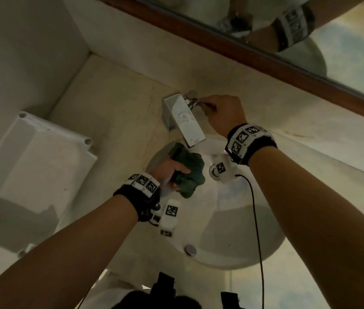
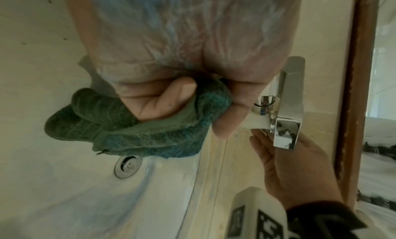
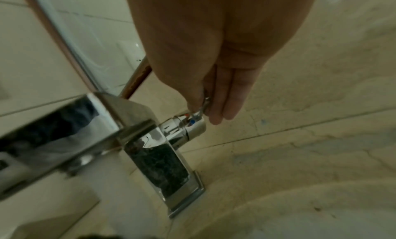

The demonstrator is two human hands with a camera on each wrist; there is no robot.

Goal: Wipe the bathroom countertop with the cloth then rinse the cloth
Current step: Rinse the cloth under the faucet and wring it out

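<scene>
My left hand [image 1: 170,168] grips a bunched dark green cloth [image 1: 190,172] inside the white sink [image 1: 232,219], just below the spout of the chrome faucet [image 1: 183,119]. In the left wrist view the cloth [image 2: 133,132] bulges out between the curled fingers [image 2: 163,98], above the drain [image 2: 127,165]. My right hand [image 1: 223,112] is at the faucet's right side. There its thumb and fingers pinch the thin metal handle [image 3: 201,107] on the chrome faucet [image 3: 150,141]. I see no stream of water from the spout.
The beige stone countertop [image 1: 109,112] surrounds the sink and runs back to a wood-framed mirror [image 1: 310,30]. A white rectangular box [image 1: 36,163] sits low on the left by the wall. A black cable [image 1: 257,230] hangs from my right wrist across the basin.
</scene>
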